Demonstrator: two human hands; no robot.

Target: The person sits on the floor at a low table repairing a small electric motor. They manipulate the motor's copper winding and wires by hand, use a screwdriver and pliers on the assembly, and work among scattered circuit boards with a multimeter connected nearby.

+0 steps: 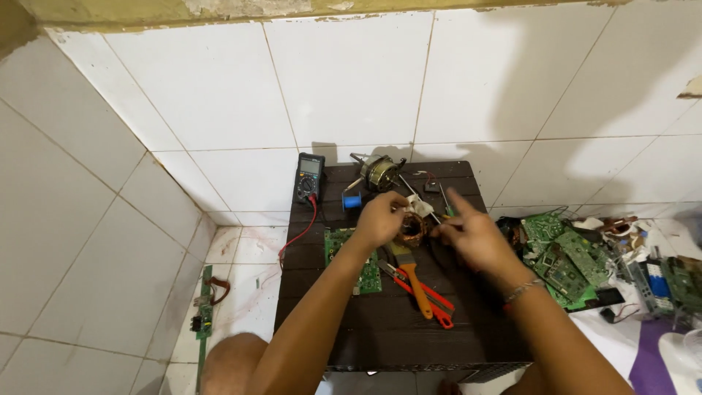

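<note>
My left hand (379, 218) grips a round motor stator with copper windings (412, 228) above a low dark wooden table (380, 322). My right hand (468, 232) touches the stator's right side, its forefinger pointing up and away. Whether the right hand pinches a wire or a small tool is hidden. Below the hands lie an orange-handled brush (414, 281) and red-handled pliers (431, 298).
A multimeter (309, 178) with a red lead leans at the table's back left. A fan motor (379, 172) sits at the back, a green circuit board (365, 271) under my left forearm. Several circuit boards (567, 263) pile on the floor at right. White tiled walls surround.
</note>
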